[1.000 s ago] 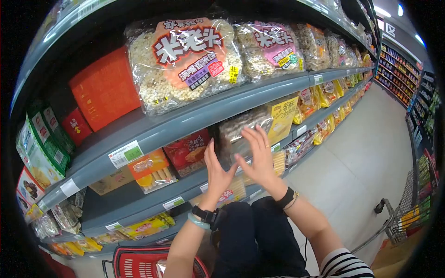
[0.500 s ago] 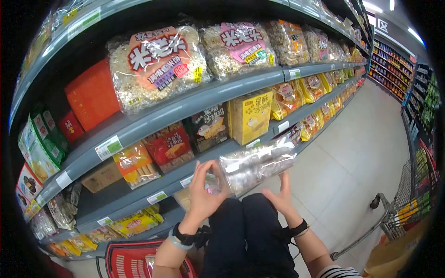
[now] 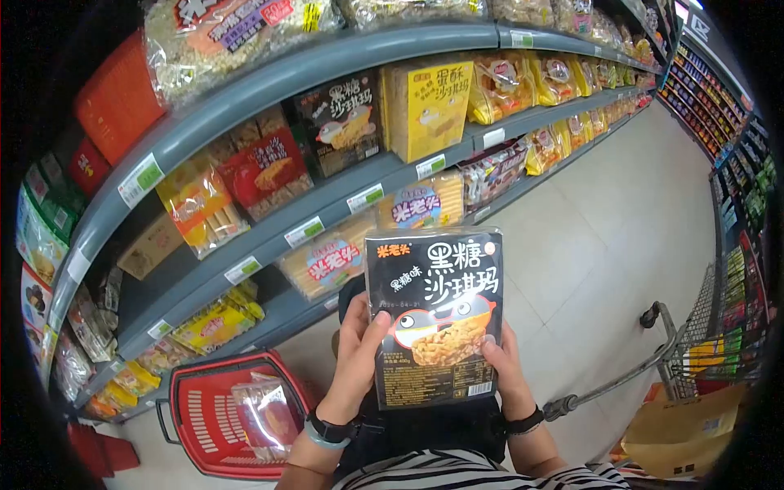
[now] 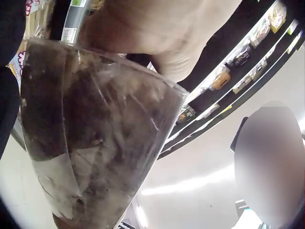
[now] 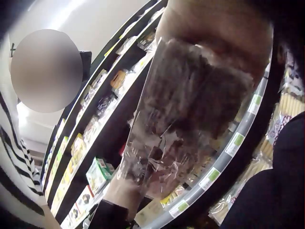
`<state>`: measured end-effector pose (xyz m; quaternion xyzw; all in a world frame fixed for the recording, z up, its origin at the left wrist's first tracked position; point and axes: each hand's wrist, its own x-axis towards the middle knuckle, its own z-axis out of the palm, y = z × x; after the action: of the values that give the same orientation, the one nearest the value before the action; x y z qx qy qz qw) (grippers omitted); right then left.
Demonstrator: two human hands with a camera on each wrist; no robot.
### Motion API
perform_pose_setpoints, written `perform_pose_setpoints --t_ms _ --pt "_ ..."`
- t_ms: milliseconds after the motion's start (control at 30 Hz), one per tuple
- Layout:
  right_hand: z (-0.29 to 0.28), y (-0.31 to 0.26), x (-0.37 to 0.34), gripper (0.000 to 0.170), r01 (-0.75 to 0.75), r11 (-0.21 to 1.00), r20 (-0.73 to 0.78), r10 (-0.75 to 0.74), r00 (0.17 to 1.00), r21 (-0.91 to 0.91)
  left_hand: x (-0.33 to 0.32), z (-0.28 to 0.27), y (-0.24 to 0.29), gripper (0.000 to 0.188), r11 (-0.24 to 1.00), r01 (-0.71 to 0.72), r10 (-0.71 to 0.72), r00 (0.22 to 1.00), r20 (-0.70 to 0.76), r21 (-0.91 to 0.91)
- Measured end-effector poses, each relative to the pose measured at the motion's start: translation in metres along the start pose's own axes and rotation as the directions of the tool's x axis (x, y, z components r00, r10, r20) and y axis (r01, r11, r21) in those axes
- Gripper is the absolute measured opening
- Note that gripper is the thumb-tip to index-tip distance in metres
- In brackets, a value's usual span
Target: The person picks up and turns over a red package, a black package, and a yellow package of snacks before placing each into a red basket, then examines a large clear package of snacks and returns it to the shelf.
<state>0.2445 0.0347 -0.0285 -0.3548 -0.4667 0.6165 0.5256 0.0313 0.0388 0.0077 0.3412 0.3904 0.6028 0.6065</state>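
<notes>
A flat snack package with a black printed front faces up over my lap in the head view. It bears white lettering, a cartoon face and a picture of a golden-brown snack. My left hand grips its left edge, thumb over the front. On the opposite side my right hand holds the right edge, its thumb on the printed face too. Both wrist views catch the clear, shiny wrap on the package's underside, with dark brown pieces behind it.
Shelves of packaged snacks curve along the left and front, with another black package beside a yellow one. A red shopping basket holding a wrapped package sits at lower left. A metal cart stands at right.
Both hands have brought the package from the shelf to my lap. Earlier its clear side showed; now its black printed front faces up. The view has tilted downward, showing more of the basket.
</notes>
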Motion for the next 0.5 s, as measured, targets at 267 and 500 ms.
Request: perform_pose_setpoints --t_ms 267,500 --pt "0.002 0.005 -0.021 0.072 -0.047 0.999 -0.067 0.049 0.997 0.021 -0.019 0.001 0.007 0.044 0.997 -0.005 0.001 0.999 0.05 0.076" --pt "0.001 0.007 -0.024 0.07 -0.035 0.999 -0.061 0.036 0.997 0.031 -0.022 0.005 0.007 0.046 0.999 -0.025 0.024 0.998 0.052 0.032"
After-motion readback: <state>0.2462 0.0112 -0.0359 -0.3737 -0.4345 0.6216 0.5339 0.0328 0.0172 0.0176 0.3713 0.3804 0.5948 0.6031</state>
